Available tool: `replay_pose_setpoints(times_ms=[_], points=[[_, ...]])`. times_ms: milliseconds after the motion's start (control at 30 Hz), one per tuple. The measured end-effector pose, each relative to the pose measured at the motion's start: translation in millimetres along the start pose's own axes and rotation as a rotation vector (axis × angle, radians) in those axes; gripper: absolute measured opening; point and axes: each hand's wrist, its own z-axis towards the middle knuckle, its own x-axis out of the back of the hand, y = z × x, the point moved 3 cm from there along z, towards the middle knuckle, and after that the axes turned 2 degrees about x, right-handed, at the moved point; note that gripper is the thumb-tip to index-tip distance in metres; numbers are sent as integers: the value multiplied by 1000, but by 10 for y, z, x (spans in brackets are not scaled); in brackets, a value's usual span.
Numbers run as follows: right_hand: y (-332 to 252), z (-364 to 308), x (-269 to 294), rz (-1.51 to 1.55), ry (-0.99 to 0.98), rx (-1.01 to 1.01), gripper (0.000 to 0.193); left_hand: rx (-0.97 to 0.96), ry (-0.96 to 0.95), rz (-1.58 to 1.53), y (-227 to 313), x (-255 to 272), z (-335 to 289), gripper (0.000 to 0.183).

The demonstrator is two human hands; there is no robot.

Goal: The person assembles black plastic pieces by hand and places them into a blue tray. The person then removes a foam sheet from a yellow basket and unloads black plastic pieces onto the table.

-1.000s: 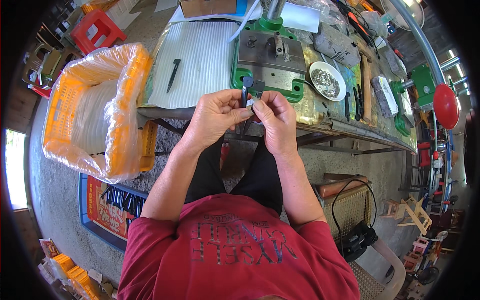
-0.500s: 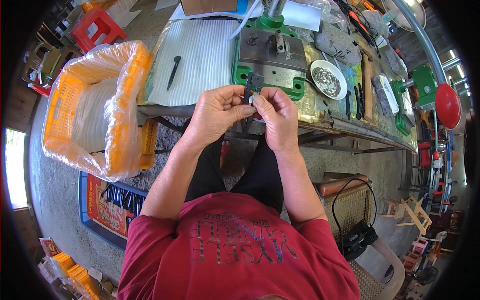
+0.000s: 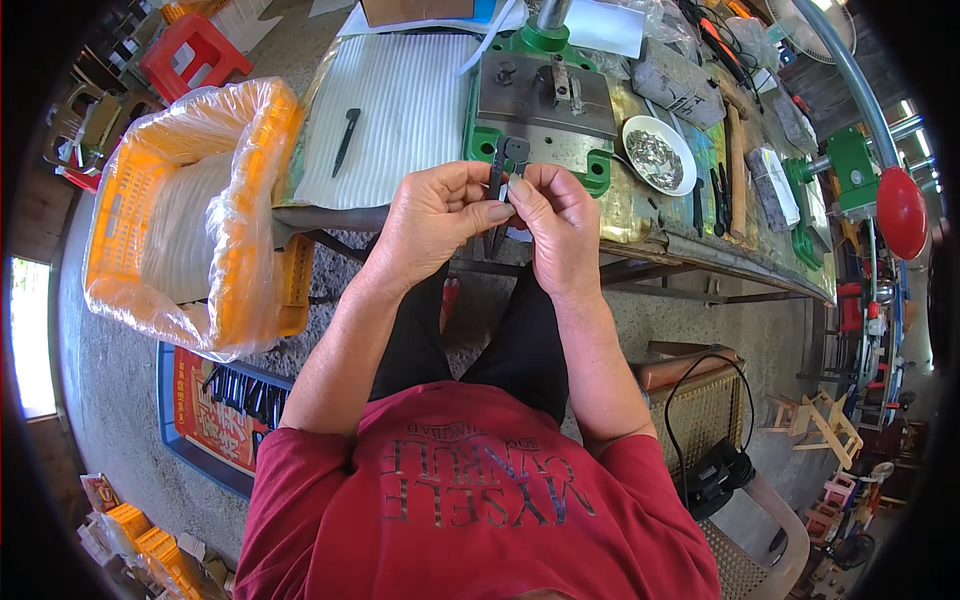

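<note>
I am holding two small black parts [image 3: 507, 160] just in front of the green press base [image 3: 540, 150], at the near edge of the workbench [image 3: 700, 240]. My left hand [image 3: 435, 215] is pinching the longer strip between thumb and fingers; my right hand [image 3: 560, 225] is gripping the other piece beside it. To seat them well, I judge I should be keeping both edges aligned and squeezing evenly. Left of the press base, another black strip [image 3: 345, 140] is lying on the ribbed white sheet [image 3: 400, 110].

Ahead of the hands, the green press base [image 3: 540, 150] blocks the counter [image 3: 700, 235] middle. The white ribbed sheet [image 3: 400, 110] to its left lies open save one black clip [image 3: 345, 140]. On the right, a dish [image 3: 658, 155] and tools [image 3: 715, 190] crowd the way.
</note>
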Motion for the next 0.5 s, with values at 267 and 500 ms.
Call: replay_pose_setpoints(times_ms=[267, 500], points=[[-18, 14, -5, 15, -3, 3, 9, -10, 10, 10, -12, 1, 20, 29], [-8, 25, 0, 35, 7, 15, 9, 5, -14, 7, 29, -15, 22, 29]])
